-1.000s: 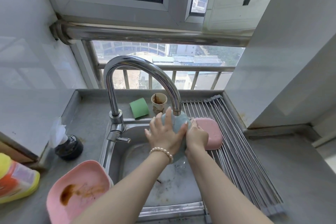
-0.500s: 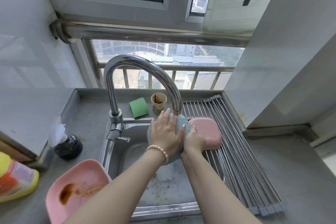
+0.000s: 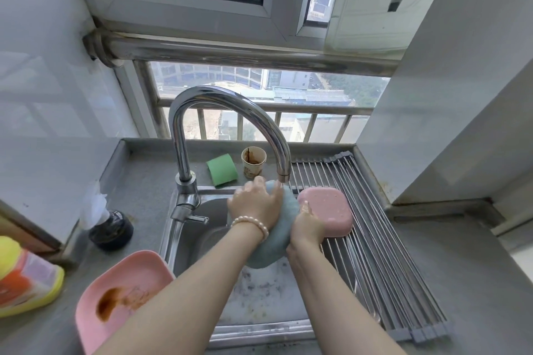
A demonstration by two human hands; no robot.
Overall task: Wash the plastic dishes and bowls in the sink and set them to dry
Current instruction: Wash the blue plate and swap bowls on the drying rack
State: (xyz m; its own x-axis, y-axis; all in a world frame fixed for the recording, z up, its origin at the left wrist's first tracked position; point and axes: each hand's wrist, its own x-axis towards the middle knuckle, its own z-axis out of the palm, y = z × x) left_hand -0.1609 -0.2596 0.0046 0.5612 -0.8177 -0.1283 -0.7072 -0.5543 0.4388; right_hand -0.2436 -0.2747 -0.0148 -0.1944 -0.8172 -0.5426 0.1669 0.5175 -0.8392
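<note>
At a steel sink (image 3: 202,242) beneath a high window, a person rinses a pale blue plastic dish (image 3: 274,239) under the curved tap (image 3: 230,112); at near left a pink dish (image 3: 127,294) smeared with brown sauce waits on the counter, unwashed; to do this step well, judging from the frame, the blue dish should be turned under the spout so water reaches its whole back and rim, and kept low over the basin to limit splashing; the left hand (image 3: 255,204), a pearl bracelet at the wrist, lies flat on the dish's upturned back, fingers spread and extended, rubbing rather than gripping; the right hand (image 3: 307,225) clamps the dish's right edge, thumb on top and fingers curled beneath, holding it tilted over the basin; just beside it, at right, a washed pink bowl (image 3: 327,210) sits upside down on the roll-up drying rack (image 3: 383,253); both forearms reach in from the near edge.
</note>
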